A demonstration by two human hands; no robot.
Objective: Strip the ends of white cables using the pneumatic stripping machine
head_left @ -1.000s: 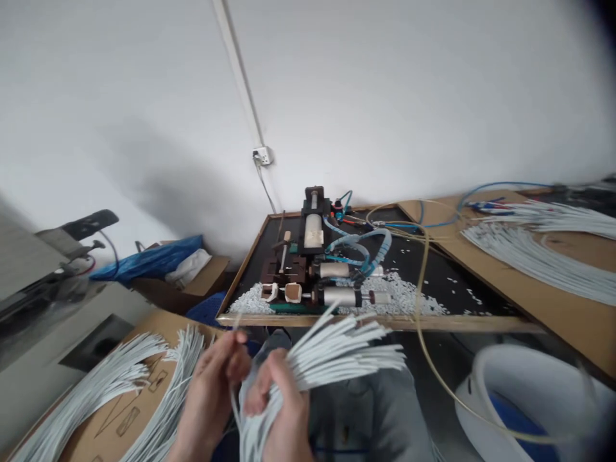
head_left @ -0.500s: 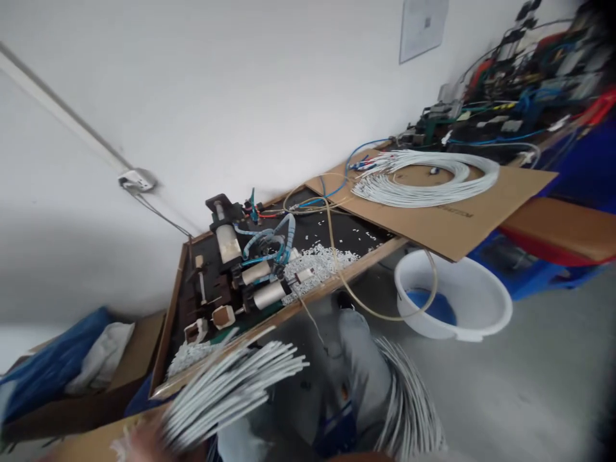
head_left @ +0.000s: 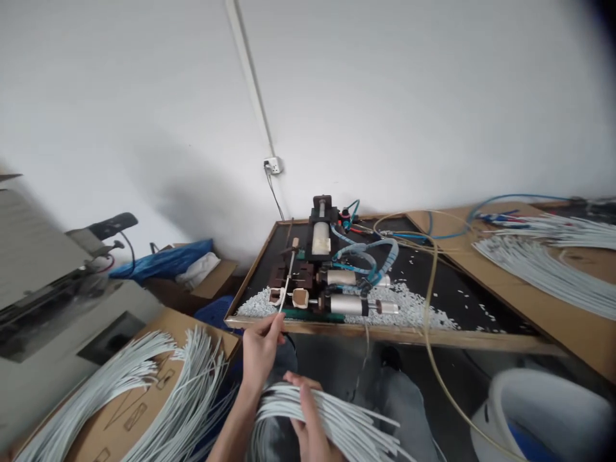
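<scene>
Pinched between the fingertips of my left hand [head_left: 262, 346] is one white cable [head_left: 287, 282], which runs up into the pneumatic fixture [head_left: 301, 282] at the bench's front edge. My right hand [head_left: 310, 414] is wrapped round a thick bundle of white cables [head_left: 353, 420] over my lap, and the loose ends fan out to the right. The fixture has silver air cylinders [head_left: 345, 304] and a pale-faced clamp block [head_left: 300, 298] beside the cable. Small white cut pieces [head_left: 409, 305] lie heaped around it.
More white cables [head_left: 185, 385] lie on cardboard at my left, beside a grey machine [head_left: 43, 308]. Another cable coil [head_left: 543, 263] rests on cardboard [head_left: 452, 256] at right. A white bucket [head_left: 500, 398] stands below, and a yellowish hose [head_left: 430, 308] hangs over the bench edge.
My view has swung left, so the fixture is now near the middle. The bundle has come from the lower left to my lap, and a single cable now reaches the fixture from my left hand.
</scene>
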